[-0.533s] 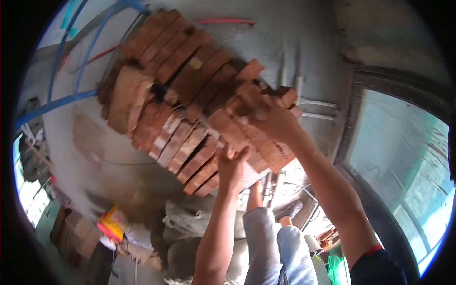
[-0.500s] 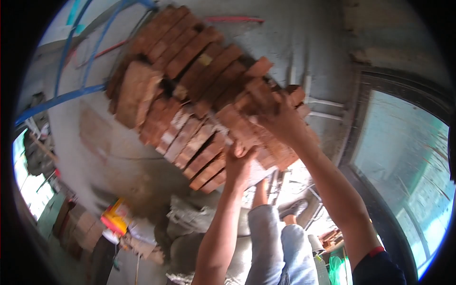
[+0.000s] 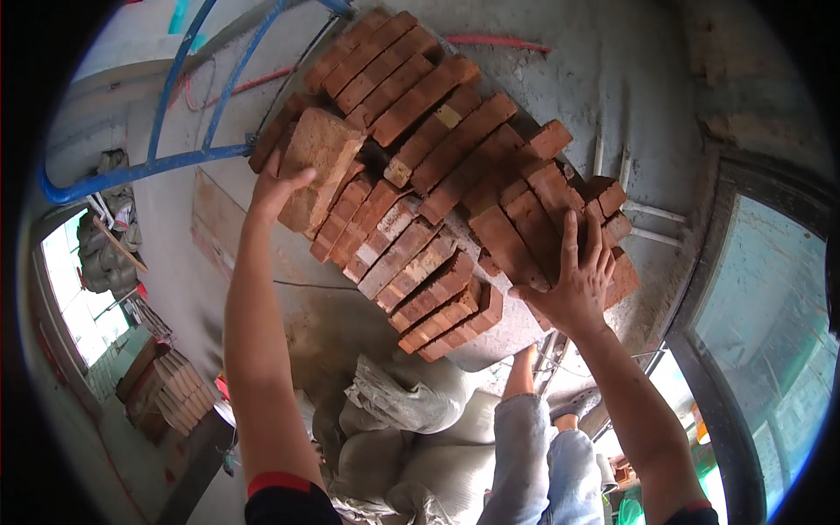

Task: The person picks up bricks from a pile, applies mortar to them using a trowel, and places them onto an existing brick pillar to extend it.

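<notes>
A large pile of red-brown bricks [image 3: 455, 157] stands before me in slanting rows. My left hand [image 3: 282, 188] is at its left end, closed on the edge of a broad orange brick [image 3: 319, 162]. The thumb lies on the brick's face, and the other fingers are partly hidden behind it. Over at the right end, my right hand [image 3: 577, 284] rests on several reddish bricks [image 3: 529, 227] with its fingers spread and the thumb stretched out to the left. A row of bricks [image 3: 411, 267] along the near side has pale dust on some of them.
Under the pile a grey surface [image 3: 503, 337] shows, and a blue tubular frame [image 3: 166, 166] rises at the left. Filled sacks [image 3: 446, 429] lie close in front of my legs [image 3: 525, 455]. A dark-framed glass panel [image 3: 752, 324] stands at the right, near white pipes [image 3: 656, 223].
My left hand has gone from the near middle of the pile to the broad brick at its left end. My right hand has opened out over the right-end bricks. The view has shifted.
</notes>
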A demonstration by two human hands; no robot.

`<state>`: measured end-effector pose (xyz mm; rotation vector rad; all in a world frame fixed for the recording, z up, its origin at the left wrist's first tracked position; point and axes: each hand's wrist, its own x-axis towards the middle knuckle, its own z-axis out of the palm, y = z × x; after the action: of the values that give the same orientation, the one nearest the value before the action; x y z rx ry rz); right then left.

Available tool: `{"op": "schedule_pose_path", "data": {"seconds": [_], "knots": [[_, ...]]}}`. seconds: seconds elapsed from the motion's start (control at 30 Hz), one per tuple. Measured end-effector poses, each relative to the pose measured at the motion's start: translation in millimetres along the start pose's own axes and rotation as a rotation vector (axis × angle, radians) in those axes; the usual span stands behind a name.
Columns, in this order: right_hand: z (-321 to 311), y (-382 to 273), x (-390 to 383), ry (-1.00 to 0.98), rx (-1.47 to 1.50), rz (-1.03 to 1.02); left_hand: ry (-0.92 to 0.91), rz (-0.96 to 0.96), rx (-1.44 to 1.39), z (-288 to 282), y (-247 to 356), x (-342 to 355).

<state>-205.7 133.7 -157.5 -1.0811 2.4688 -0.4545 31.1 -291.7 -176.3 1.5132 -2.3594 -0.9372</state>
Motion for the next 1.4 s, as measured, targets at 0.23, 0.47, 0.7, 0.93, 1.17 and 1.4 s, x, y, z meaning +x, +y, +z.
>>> {"op": "schedule_pose_path", "data": {"seconds": [0.23, 0.47, 0.7, 0.93, 1.17, 1.4], "knots": [[-3, 5, 2, 0.030, -0.053, -0.027, -0.419, -0.258, 0.033, 3, 25, 14], [-1, 10, -3, -0.033, -0.094, 0.033, -0.110, -0.096, 0.857, 69, 82, -82], [-3, 4, -1, -0.028, -0.092, 0.000, -0.147, 0.074, 0.530, 57, 55, -87], [-2, 4, -3, -0.028, -0.093, 0.008, -0.043, -0.464, -0.270, 95, 89, -182], [-2, 4, -2, -0.026, -0.084, 0.004, 0.256, -0.536, -0.711, 189, 164, -262], [-14, 42, 18, -0.089, 0.222, -0.017, 0.177, -0.550, -0.682, 207, 110, -298]]}}
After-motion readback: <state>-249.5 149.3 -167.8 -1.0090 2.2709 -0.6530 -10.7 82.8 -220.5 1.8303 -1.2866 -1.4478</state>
